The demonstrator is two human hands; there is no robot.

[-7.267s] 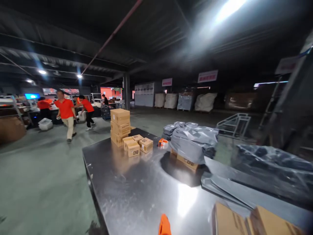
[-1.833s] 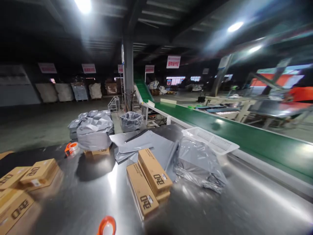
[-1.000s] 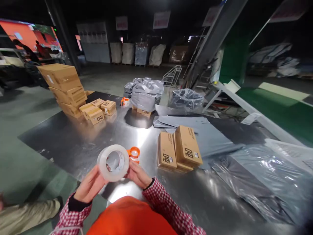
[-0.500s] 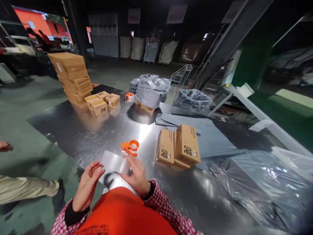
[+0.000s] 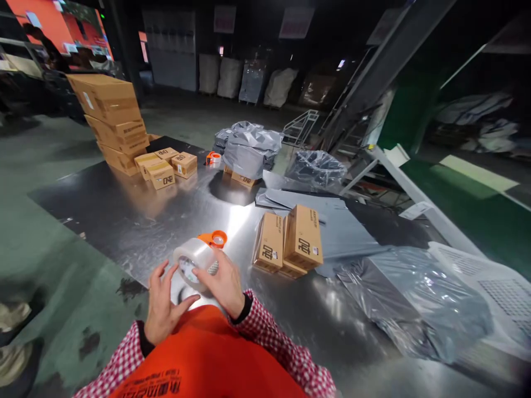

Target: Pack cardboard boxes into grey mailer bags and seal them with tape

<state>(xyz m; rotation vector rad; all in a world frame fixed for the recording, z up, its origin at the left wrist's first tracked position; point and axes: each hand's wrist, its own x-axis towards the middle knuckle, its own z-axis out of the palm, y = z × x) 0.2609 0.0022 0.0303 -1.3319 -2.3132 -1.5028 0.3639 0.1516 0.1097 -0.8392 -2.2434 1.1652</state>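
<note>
I hold a roll of clear packing tape (image 5: 194, 260) over the near edge of a shiny metal table (image 5: 124, 221). My right hand (image 5: 222, 282) wraps around the roll from the right. From the left, my left hand (image 5: 164, 304) touches it with its fingers spread and the thumb against the roll. An orange tape dispenser (image 5: 213, 239) lies on the table just behind the roll. To the right of my hands lie long brown cartons (image 5: 290, 246), side by side and stacked.
A stack of brown boxes (image 5: 110, 119) with small cartons (image 5: 164, 166) stands at the far left corner. Grey mailer bags (image 5: 249, 146) are piled at the back beside a second orange dispenser (image 5: 213, 158). Flat grey bags (image 5: 332, 226) and crumpled plastic (image 5: 415, 298) lie right. A green conveyor (image 5: 456, 188) runs alongside.
The head turned from the hall down to the table. The tape roll dipped low with my left hand off it, then came back up between both hands.
</note>
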